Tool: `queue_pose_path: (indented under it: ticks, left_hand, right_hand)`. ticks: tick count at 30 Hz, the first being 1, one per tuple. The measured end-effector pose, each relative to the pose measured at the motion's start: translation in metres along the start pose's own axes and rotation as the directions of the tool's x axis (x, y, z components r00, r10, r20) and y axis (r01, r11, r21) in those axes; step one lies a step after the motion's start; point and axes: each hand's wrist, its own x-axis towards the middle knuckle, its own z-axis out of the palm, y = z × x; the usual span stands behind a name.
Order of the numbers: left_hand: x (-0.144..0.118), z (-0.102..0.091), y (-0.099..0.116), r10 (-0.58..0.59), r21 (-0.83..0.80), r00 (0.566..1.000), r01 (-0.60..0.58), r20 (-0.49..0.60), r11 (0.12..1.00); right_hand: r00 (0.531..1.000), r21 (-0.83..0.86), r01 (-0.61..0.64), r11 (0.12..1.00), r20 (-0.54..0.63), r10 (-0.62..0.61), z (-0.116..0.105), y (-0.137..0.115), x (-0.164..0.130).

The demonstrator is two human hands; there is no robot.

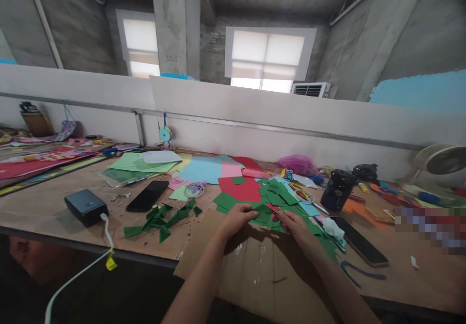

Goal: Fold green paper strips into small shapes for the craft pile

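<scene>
Left hand (238, 217): thumb and fingers pinch a green piece (260, 211). Right hand (293, 224): fingers closed round a thin dark tool (274, 211), its tip at the right side of that piece; type of tool too small to tell, blades judged likely. Both hands are over the near side of the green stack (278, 194), beyond the cardboard (251, 270), so the held piece sits between the two hands, with more green sheets behind it. On method, my judgement: pinch close to the tool's line but keep the left thumb off its path, hold the paper taut, and turn the paper rather than the right wrist. Lifting the piece a little off the stack should keep a lower sheet from being caught. Edges: the cardboard juts past the front edge of the table (418, 290), so forearm weight on its near part could tip it. Only a thin green sliver (279, 280) shows on its surface between the forearms, which leaves them room to draw back. Right side is tighter: a tissue (333, 228) and a phone (360, 241) lie just beyond the right forearm, with a cup (337, 188) standing farther back; a wide elbow swing could nudge the phone. Left side: green scraps (160, 219) lie loose past the cardboard, near a black phone (147, 196); a low sweep there would probably scatter them
</scene>
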Motion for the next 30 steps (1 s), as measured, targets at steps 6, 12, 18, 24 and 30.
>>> queue_pose_path:
  ticks: [6, 12, 18, 24, 30]
  left_hand:
    - [0.0, -0.0008, -0.0006, 0.005, 0.008, 1.0, -0.005, 0.004, 1.0]
    - [0.0, -0.0002, -0.0016, 0.05, -0.005, 0.998, -0.05, 0.026, 0.999]
    - [-0.0004, -0.0005, -0.0019, 0.047, 0.005, 0.998, -0.048, 0.03, 0.999]
    - [-0.0006, -0.0002, -0.0018, 0.046, -0.004, 0.998, -0.046, 0.036, 0.999]
    - [0.0016, -0.0006, -0.0074, 0.005, -0.001, 0.998, -0.005, 0.058, 1.0]
  right_hand:
    - [1.0, -0.035, 0.013, 0.999, -0.011, -0.014, 0.0006, -0.0014, -0.0007]
    - [0.998, -0.049, 0.061, 0.997, 0.019, -0.061, 0.0008, -0.0008, -0.0007]
    - [0.998, -0.044, 0.057, 0.997, 0.012, -0.056, 0.0017, -0.0001, -0.0007]
    - [0.998, -0.071, 0.067, 0.995, -0.008, -0.067, 0.003, -0.0032, -0.0023]
    - [0.996, -0.041, 0.093, 0.995, -0.005, -0.093, 0.0058, -0.002, -0.0008]
